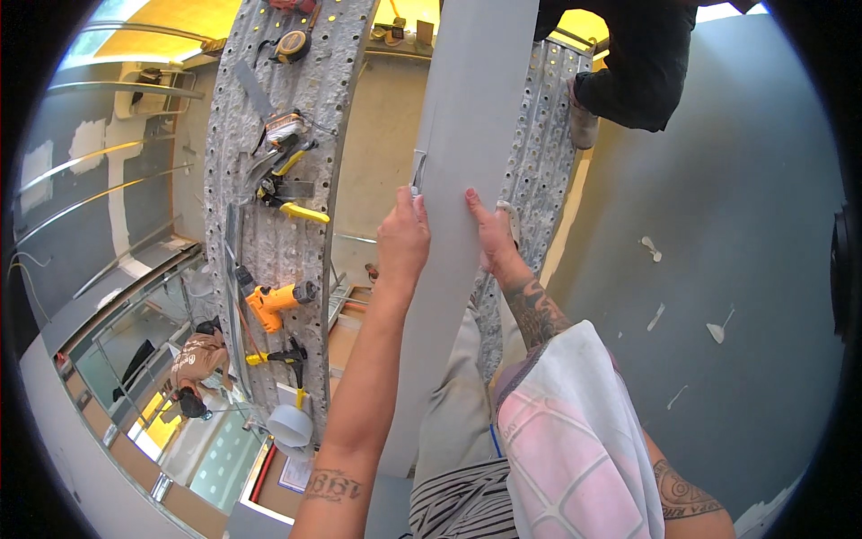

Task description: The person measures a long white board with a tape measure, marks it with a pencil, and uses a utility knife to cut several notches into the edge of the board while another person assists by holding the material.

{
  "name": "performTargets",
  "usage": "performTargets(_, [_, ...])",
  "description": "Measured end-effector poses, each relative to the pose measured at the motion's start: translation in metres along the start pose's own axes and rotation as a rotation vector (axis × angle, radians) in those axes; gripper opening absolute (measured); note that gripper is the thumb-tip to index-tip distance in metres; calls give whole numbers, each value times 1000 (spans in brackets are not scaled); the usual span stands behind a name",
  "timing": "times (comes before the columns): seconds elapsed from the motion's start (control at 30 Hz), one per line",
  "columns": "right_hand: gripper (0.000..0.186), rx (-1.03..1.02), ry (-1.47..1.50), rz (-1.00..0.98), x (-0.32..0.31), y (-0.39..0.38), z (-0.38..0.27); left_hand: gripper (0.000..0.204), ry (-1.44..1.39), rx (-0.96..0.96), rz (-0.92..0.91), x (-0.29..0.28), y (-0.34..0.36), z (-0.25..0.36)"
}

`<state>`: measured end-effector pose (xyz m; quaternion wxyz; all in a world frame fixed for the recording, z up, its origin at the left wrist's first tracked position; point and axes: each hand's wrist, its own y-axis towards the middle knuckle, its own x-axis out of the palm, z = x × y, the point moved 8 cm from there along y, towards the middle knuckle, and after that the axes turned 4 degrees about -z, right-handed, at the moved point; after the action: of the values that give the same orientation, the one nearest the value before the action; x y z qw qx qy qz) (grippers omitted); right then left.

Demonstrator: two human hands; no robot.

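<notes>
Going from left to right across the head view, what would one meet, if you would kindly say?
Co-worker in a brown shirt, orange-and-black cordless drill, the person's own bare left hand, the person's own bare right hand, another co-worker's black-trousered leg, white teardrop-shaped smear.

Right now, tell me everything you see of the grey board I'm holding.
The grey board is long, flat and matte; its material is unclear. It runs away from the person and out of the picture's top. The right hand grips its right edge, thumb on the face. At its left edge, the left hand holds a slim tool, and a thin line marks the face just beyond.
</notes>
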<state>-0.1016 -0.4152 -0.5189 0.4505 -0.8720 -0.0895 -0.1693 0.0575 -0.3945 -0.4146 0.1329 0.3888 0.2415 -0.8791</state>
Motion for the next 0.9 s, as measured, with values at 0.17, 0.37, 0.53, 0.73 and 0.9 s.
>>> performTargets(0.17, [60,-64,-148,123,9,-20,-18,25,153,-55,-86,-3,8,15])
performTargets(0.37, [65,-79,-176,233,-2,-17,-24,23,132,-72,-128,-8,10,16])
performTargets(0.53, [68,-70,-143,216,5,-21,-23,27,168,-39,-143,-11,8,13])
performTargets(0.73, [73,-44,-175,268,-4,-17,-15,26,170,-17,-133,-11,5,15])
performTargets(0.9, [76,-13,-177,292,-9,-16,-14,25,147,6,-135,-11,-11,14])
